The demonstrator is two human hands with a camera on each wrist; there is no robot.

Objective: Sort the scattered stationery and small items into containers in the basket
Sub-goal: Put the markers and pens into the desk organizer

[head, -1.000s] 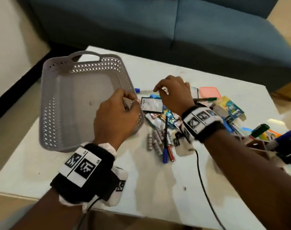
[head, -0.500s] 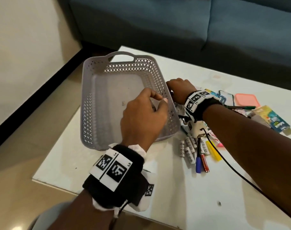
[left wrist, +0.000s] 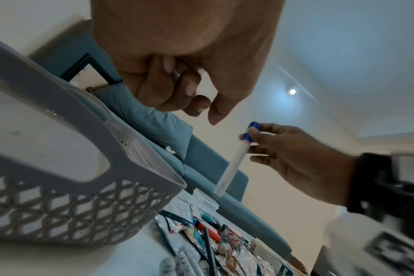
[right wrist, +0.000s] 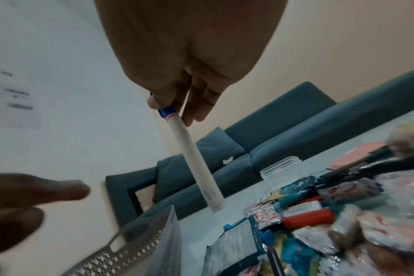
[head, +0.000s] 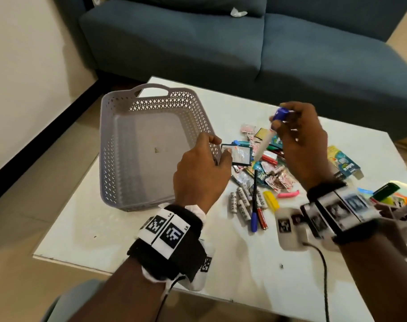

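A grey perforated basket (head: 103,145) (left wrist: 83,112) (right wrist: 140,242) stands empty on the left of the white table (head: 128,228). My right hand (head: 276,122) (left wrist: 250,136) (right wrist: 170,106) is raised over the pile of stationery (head: 256,173). It pinches a white marker (head: 264,145) (left wrist: 232,164) (right wrist: 194,158) at its blue cap end, and the barrel hangs down tilted. My left hand (head: 217,148) (left wrist: 201,104) hovers at the basket's near right rim with its fingers curled. The left wrist view shows it just above the rim, with nothing plainly held.
Right of the basket lie sachets, a dark-framed packet (head: 237,154), several batteries (head: 240,203), pens (head: 256,205) and a yellow highlighter. A clear plastic tub (right wrist: 281,171) stands behind the pile. Boxes (head: 344,163) and markers sit far right. A blue sofa (head: 221,43) runs along the table's far side.
My right hand has come up from beside the basket's rim with the white marker and moved right. My left hand, which pinched the rim, is now off it.
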